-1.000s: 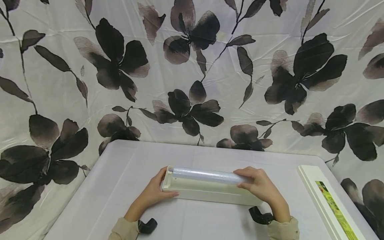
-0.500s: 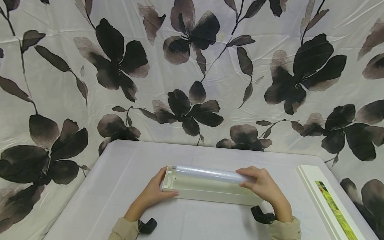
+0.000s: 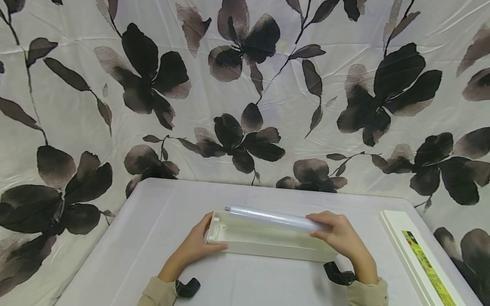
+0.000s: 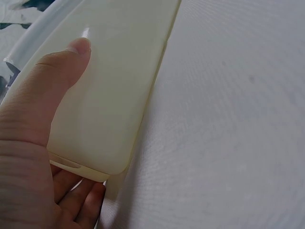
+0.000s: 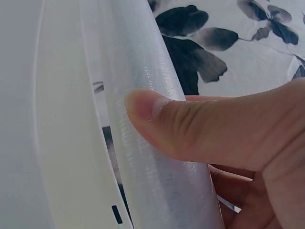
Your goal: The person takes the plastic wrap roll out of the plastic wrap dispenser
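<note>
A roll of cling film (image 3: 268,217) lies slanted over the back rim of a long cream plastic box (image 3: 275,250), its left end raised out of the box. My right hand (image 3: 337,233) grips the roll near its right end; in the right wrist view the thumb presses on the shiny film (image 5: 143,62), beside the box wall (image 5: 62,119). At the box's left end, my left hand (image 3: 199,240) holds it, thumb along the front wall. The left wrist view has that thumb flat on the box side (image 4: 109,90) and fingers under the end. My right hand covers the roll's right end.
On the right of the white table (image 3: 172,204) lies a long white lid-like piece (image 3: 402,250) with a yellow-green label (image 3: 428,265). A floral cloth (image 3: 291,97) hangs behind the table. Black wrist mounts (image 3: 187,288) sit at both wrists.
My right hand has shifted slightly right, drawing the roll with it. The roll's left end has risen from inside the box to over its back rim. My left hand and the box stay nearly still.
</note>
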The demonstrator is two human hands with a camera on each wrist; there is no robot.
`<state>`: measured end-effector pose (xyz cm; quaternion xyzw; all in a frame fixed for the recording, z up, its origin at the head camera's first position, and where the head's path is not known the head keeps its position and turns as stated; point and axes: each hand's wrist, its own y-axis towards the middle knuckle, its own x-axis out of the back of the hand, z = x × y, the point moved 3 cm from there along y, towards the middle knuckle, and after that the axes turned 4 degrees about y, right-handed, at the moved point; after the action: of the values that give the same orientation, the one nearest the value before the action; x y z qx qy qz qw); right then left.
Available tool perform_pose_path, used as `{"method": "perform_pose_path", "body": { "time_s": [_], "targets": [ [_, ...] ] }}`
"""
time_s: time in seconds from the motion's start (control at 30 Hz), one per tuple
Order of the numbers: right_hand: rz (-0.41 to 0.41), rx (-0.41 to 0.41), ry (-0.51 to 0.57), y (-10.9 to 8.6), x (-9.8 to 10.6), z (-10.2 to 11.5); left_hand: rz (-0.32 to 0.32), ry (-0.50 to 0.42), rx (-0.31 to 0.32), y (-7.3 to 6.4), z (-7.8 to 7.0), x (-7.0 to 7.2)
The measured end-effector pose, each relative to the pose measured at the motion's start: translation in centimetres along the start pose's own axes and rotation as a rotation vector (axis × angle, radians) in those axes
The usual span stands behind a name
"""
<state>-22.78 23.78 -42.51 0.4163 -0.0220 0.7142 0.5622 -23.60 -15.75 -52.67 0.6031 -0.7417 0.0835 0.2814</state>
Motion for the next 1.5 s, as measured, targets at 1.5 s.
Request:
{"method": "perform_pose_path", "body": {
  "time_s": [1.5],
  "targets": [
    [-0.1, -0.07, -0.11, -1.2, 2.4, -0.6, -0.001, 0.002, 0.034, 0.0, -0.4, 0.0]
  ]
}}
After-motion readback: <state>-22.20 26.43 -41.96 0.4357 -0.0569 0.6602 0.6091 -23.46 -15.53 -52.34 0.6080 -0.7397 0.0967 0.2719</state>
